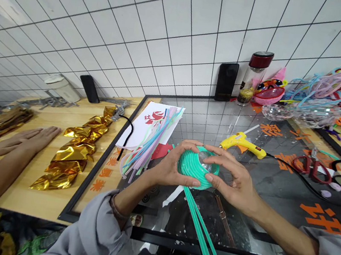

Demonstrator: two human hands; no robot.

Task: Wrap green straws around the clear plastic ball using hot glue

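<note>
Between my two hands is a round, green coil of pipe cleaners (194,168), wound in rows around something clear and shiny. My left hand (174,167) grips its left side, thumb along the lower edge. On the right side, my right hand (235,178) curls its fingers over the top, with the thumb pressed on the front. Loose green pipe cleaner ends (201,236) hang from the coil toward the table's front edge. Just behind my right hand lies a yellow hot glue gun (242,144), not touched by it.
Left of the coil, a bundle of pastel pipe cleaners (151,146) lies on white paper (134,128). Red-handled scissors (313,167), a glass bottle (253,80) and a phone (226,82) are right and behind. Another person's hands (34,138) rest beside crumpled gold foil (72,155).
</note>
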